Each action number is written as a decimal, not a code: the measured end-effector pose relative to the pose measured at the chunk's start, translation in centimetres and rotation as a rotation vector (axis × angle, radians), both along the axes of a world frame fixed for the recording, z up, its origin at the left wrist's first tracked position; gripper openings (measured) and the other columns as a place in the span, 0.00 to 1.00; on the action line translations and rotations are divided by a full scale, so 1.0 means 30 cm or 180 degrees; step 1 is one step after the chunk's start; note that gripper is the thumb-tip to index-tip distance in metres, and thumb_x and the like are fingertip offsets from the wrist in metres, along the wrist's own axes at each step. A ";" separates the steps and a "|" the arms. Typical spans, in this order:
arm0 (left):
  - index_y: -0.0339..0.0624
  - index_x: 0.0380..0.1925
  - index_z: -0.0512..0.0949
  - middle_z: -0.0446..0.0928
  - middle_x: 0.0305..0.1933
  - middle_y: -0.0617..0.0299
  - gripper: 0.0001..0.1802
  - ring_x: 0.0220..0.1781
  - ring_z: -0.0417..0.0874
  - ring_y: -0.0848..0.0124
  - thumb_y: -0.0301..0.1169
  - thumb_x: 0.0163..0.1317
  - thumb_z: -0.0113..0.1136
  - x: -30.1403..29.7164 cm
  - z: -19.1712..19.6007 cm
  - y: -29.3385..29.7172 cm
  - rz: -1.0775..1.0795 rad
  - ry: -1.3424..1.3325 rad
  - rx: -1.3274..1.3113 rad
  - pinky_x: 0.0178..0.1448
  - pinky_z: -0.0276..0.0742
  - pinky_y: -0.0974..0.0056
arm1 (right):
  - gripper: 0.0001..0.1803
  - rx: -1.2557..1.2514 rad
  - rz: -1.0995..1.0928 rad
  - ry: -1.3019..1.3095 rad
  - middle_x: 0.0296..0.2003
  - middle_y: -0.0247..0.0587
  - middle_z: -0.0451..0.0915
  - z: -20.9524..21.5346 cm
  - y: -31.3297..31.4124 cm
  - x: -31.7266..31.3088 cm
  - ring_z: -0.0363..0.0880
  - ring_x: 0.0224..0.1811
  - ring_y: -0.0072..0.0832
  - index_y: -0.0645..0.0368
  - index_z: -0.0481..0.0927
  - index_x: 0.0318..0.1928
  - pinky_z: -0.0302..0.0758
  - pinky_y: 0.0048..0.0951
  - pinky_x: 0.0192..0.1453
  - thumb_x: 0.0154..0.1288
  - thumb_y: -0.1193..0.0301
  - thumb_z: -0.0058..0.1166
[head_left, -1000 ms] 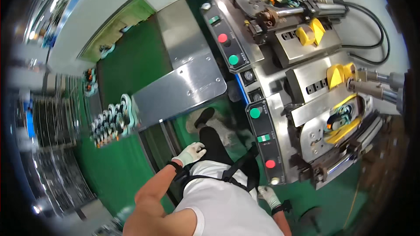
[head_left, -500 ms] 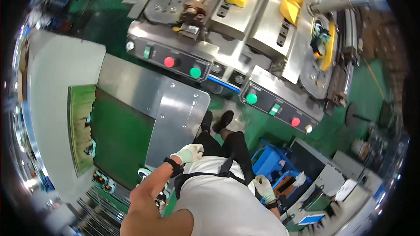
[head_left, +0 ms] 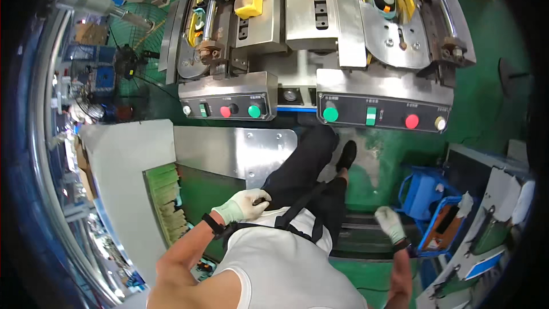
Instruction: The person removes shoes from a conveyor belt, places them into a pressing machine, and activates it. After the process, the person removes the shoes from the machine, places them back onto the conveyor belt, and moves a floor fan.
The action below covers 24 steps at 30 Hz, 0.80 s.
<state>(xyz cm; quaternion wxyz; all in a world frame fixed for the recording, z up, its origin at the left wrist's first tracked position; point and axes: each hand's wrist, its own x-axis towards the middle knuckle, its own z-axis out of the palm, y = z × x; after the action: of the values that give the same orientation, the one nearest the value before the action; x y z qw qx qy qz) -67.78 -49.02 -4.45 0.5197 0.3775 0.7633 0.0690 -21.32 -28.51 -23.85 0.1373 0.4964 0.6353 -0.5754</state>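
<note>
My left hand (head_left: 246, 205) wears a whitish glove and is held in front of my waist, close to my black trousers. Its fingers are curled in, and no object shows in them. Out to the right hangs my right hand (head_left: 390, 223), gloved as well, with loosely bent fingers and nothing visible in it. It is nearest to a blue cart (head_left: 420, 197). Ahead stands a machine with two control panels, the left panel (head_left: 214, 109) and the right panel (head_left: 349, 111), bearing red and green buttons. Yellow pieces (head_left: 249, 6) sit on its metal top.
A metal plate (head_left: 217, 149) juts out at my left, beside a pale housing with a bristled green opening (head_left: 163, 197). A caged fan (head_left: 131, 60) stands at the far left. Grey cabinets (head_left: 486, 217) line the right. One leg is stepping forward close to the machine.
My view has turned, so the machine now lies level ahead. My right hand has swung outward from my hip. My left hand stays at my waist, and my legs have stepped closer to the machine.
</note>
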 end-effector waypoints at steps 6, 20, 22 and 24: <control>0.39 0.47 0.80 0.82 0.37 0.59 0.14 0.37 0.80 0.74 0.34 0.65 0.59 -0.187 -0.035 -0.157 0.0717 -0.0017 -0.0030 0.46 0.77 0.68 | 0.16 0.0565 -0.1062 0.0574 0.38 0.43 0.82 -0.097 0.152 -0.190 0.80 0.36 0.26 0.66 0.75 0.53 0.77 0.28 0.42 0.69 0.70 0.55; 0.39 0.47 0.78 0.78 0.46 0.50 0.14 0.50 0.80 0.52 0.31 0.64 0.56 -0.209 -0.553 -1.113 0.3295 0.2010 0.0835 0.54 0.76 0.55 | 0.13 0.0700 -0.0361 0.2101 0.34 0.38 0.81 0.363 -0.196 -1.442 0.75 0.29 0.18 0.63 0.78 0.50 0.74 0.20 0.33 0.76 0.67 0.48; 0.40 0.49 0.77 0.77 0.49 0.51 0.14 0.55 0.74 0.49 0.31 0.64 0.56 -0.193 -0.553 -1.398 0.3298 0.3157 0.0239 0.61 0.71 0.51 | 0.12 0.0634 0.0197 0.2011 0.36 0.40 0.82 0.445 -0.237 -1.555 0.77 0.30 0.18 0.63 0.78 0.51 0.75 0.20 0.35 0.76 0.69 0.48; 0.38 0.54 0.74 0.75 0.52 0.47 0.19 0.59 0.72 0.49 0.30 0.63 0.56 -0.183 -0.571 -1.698 0.4103 0.3862 -0.0410 0.66 0.67 0.49 | 0.12 0.0556 0.0657 0.1914 0.37 0.40 0.82 0.467 -0.257 -1.632 0.77 0.31 0.18 0.64 0.78 0.51 0.75 0.20 0.37 0.75 0.71 0.47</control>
<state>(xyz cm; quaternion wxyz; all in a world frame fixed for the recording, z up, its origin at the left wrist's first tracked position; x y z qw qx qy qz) -73.29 -99.97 -21.58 -0.0940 -0.1842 0.9739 0.0932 -70.27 -36.20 -9.83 -0.0419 0.2473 0.7413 -0.6226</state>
